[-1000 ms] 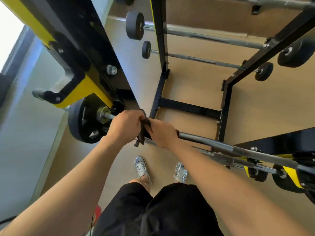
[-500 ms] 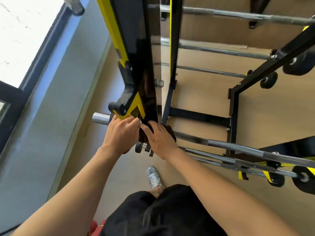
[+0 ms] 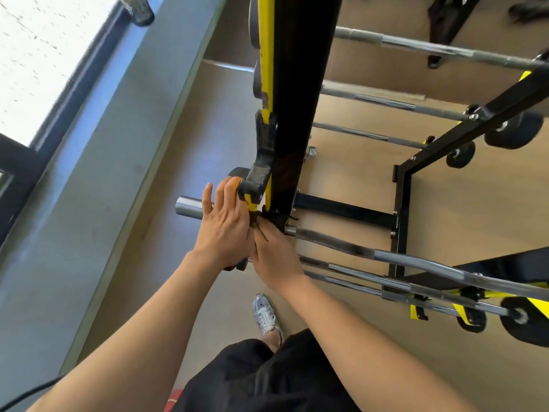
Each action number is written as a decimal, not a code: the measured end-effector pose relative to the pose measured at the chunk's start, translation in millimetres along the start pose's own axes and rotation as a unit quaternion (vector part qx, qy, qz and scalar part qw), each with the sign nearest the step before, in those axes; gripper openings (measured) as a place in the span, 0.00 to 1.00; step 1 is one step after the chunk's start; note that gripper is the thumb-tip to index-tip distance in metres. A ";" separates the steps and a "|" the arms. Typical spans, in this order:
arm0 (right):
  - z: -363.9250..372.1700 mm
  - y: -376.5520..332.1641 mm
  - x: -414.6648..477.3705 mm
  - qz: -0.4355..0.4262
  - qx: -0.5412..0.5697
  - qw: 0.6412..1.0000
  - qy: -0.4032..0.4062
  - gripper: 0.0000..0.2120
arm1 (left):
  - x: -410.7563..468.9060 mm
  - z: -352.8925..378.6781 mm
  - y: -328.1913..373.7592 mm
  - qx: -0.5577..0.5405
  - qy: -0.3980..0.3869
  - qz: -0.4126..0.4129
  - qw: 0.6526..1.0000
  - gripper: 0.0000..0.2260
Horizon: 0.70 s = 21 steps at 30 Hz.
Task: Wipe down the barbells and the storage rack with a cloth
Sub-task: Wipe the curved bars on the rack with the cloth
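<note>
Bracing open-fingered with left hand (image 3: 225, 230) on barbell (image 3: 190, 205) end, nine o'clock; pinching soft, limp cloth (image 3: 255, 222) with right hand (image 3: 274, 254) under rack (image 3: 294, 99) post, centre. Likely heavy, stiff, slick steel; better gripped on rough shaft toward four o'clock.

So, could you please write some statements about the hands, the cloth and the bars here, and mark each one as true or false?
1. The left hand and the right hand are both at one end of the curved bar, beside the rack upright. True.
2. The cloth is white. False: a dark cloth shows between the two hands, at the right hand's fingertips.
3. The person wears gloves. False: both hands are bare.
4. The bar's steel end sticks out past the left hand. True.
5. The rack holds only this one bar. False: other bars lie on it too.
</note>
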State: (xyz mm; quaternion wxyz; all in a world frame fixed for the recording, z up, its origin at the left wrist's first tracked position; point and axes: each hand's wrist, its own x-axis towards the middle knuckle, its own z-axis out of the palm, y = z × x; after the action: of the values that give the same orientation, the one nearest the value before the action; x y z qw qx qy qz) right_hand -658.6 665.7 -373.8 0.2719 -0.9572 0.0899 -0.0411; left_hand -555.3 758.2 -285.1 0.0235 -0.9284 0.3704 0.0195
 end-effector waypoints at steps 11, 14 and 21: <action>-61.1 41.6 -12.2 0.203 -0.200 0.957 -0.057 0.20 | 2.5 -11.5 4.3 0.038 -0.097 0.019 0.994 0.20; -58.1 30.3 20.6 0.145 -0.232 0.945 -0.176 0.23 | 4.5 -16.7 4.4 0.049 -0.102 0.026 0.993 0.21; -42.8 34.9 27.3 0.092 -0.196 0.960 -0.178 0.22 | -2.1 -19.4 13.5 0.096 -0.084 0.048 0.991 0.16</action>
State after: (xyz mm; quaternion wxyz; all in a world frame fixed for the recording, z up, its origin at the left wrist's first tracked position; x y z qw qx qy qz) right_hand -642.5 609.3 -355.1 0.0934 -0.9712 0.1345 0.1732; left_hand -565.7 748.8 -266.0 0.1428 -0.8980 0.4114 0.0624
